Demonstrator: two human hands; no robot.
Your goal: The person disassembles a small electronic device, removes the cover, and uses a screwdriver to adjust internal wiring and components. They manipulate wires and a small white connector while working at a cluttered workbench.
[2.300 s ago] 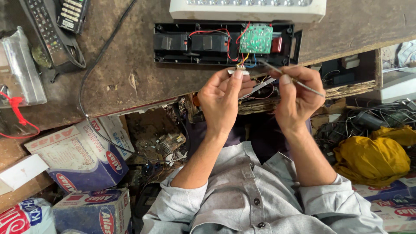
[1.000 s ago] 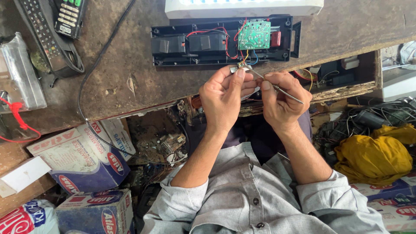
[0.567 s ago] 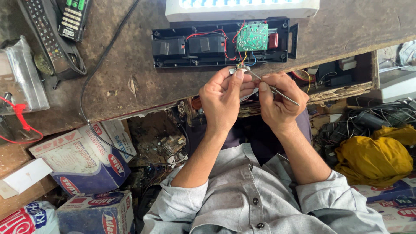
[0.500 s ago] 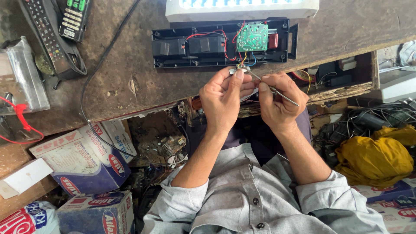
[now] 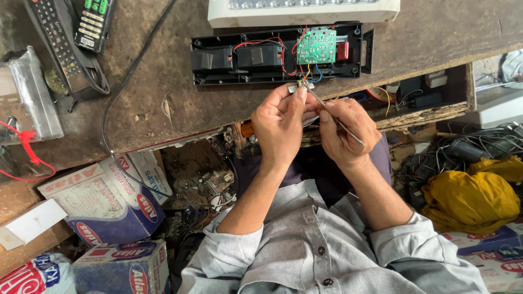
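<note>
My left hand (image 5: 280, 124) pinches a small metal part (image 5: 301, 86) that hangs on thin coloured wires from the green circuit board (image 5: 316, 46). My right hand (image 5: 345, 132) grips slim metal tweezers (image 5: 338, 123), whose tip touches that small part. The board sits inside an opened black plastic casing (image 5: 275, 54) with two black blocks and red wires, lying on the worn wooden workbench (image 5: 152, 92). A white lamp housing (image 5: 303, 11) lies just behind the casing.
Two remote controls (image 5: 65, 32) and a clear plastic box (image 5: 24, 98) lie at the bench's left. A black cable (image 5: 117, 109) runs across it. Cardboard boxes (image 5: 103, 201) stand below left, a yellow cloth (image 5: 471, 196) and tangled wires at the right.
My right hand has moved in to the left hand, bringing the tweezers' tip onto the small part. The view has shifted slightly.
</note>
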